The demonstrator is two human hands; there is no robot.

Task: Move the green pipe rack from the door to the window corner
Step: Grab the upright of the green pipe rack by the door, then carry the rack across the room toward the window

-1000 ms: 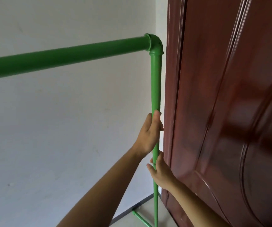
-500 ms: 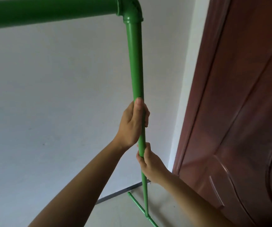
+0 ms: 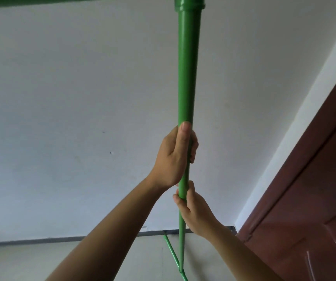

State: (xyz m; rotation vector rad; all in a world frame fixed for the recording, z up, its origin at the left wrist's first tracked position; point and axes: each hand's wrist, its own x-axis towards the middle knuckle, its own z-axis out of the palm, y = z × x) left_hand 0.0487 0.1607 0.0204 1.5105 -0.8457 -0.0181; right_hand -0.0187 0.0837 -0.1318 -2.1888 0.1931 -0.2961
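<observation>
A single wide-angle view comes from a camera worn on the person's head. It looks forward and down along both forearms, close to the upright of the green pipe rack (image 3: 187, 78), which runs the full height of the frame at centre. The rack's top bar crosses the upper edge, very near the lens. The camera faces a pale wall (image 3: 71, 98), with the floor (image 3: 21, 260) at the bottom edge and a brown door (image 3: 315, 199) at lower right. Straight lines seem to lean, probably from lens distortion.
</observation>
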